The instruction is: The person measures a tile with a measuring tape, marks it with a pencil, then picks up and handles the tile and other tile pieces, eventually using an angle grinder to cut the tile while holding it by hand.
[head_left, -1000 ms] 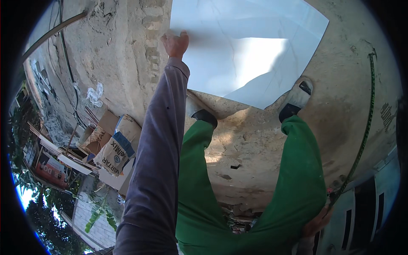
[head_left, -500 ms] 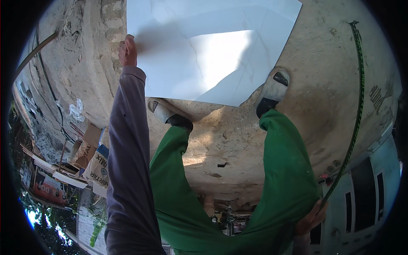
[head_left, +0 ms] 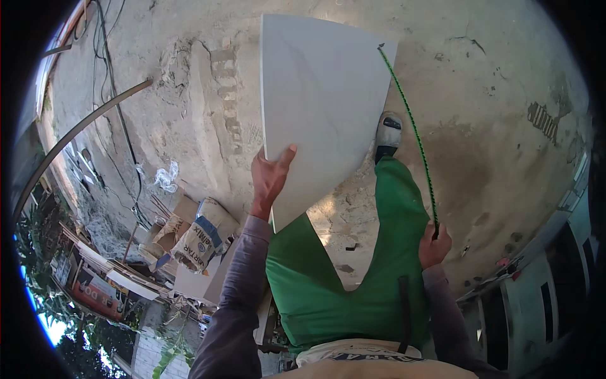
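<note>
A large white tile with faint grey veins stands tilted up, its lower corner near my left thigh. My left hand grips its left edge, thumb on the face and the other fingers behind, out of sight. In my closed right hand is a tape measure, with its green blade drawn out and curving away from me. The blade's hooked end shows over the tile's far right corner; whether it touches, I cannot tell. The tape's case is mostly hidden in my fist.
My shoe is beside the tile's right edge on the rough concrete floor. Printed sacks and cardboard lie at left, near crumpled clear plastic. A long curved strip and dark cables extend along the far left.
The tile has been raised from near the floor and tilted toward me. My left hand has come nearer with it. My right hand has moved forward, swinging the tape blade left toward the tile.
</note>
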Tool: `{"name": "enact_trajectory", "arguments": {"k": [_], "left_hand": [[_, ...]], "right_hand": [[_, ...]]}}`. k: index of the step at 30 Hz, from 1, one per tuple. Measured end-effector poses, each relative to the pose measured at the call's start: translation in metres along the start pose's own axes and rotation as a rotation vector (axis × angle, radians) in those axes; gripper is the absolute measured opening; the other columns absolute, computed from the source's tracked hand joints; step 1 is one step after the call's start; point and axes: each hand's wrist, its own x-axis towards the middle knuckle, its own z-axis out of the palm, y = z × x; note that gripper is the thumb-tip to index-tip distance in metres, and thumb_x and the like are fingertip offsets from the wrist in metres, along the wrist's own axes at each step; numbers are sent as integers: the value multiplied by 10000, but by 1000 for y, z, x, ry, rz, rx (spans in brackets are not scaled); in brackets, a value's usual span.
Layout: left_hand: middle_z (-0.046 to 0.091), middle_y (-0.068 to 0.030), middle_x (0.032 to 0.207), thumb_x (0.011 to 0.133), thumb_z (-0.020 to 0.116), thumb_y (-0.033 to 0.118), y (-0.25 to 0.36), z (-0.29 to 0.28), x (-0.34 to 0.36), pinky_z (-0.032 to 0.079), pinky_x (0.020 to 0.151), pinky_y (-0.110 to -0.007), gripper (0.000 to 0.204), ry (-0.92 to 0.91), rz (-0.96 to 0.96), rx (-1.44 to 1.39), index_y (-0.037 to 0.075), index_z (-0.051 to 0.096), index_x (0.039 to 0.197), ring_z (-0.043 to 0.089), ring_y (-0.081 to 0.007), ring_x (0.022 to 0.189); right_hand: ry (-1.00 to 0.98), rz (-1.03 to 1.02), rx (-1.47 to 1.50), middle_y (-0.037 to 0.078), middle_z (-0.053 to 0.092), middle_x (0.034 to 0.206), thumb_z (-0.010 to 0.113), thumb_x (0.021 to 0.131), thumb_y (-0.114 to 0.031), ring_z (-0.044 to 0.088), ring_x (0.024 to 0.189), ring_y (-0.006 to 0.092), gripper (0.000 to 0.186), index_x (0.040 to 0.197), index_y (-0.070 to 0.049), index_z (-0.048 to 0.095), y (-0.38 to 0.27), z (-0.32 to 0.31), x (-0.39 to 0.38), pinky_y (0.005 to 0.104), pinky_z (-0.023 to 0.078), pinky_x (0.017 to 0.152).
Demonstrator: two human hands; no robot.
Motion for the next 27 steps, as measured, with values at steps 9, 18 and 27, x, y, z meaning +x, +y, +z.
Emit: {"name": "enact_trajectory", "arguments": {"k": [9, 18, 27], "left_hand": [[741, -290, 923, 970, 653, 397, 49, 44, -77, 568, 841, -504, 452, -164, 94, 96, -44, 747, 1007, 728, -474, 963], [704, -332, 1212, 988, 633, 475, 124, 96, -160, 514, 1014, -495, 681, -406, 21, -18, -89, 603, 1368, 680, -458, 1165], [630, -200, 1433, 1027, 595, 591, -61, 136, -220, 425, 1140, -428, 788, -565, -665, -370, -26, 535, 1514, 554, -302, 1367]], "right_hand": [[41, -554, 286, 173, 679, 672, 811, 831, -311, 694, 633, 390, 296, 832, -48, 674, -260, -78, 76, 502, 540, 614], [-298, -212, 136, 303, 733, 843, 760, 814, -430, 739, 870, 473, 491, 850, 60, 752, -276, -99, 105, 535, 585, 836], [-157, -220, 30, 354, 712, 865, 734, 788, -279, 734, 898, 490, 410, 836, 128, 711, -217, -99, 118, 511, 585, 840]]}}
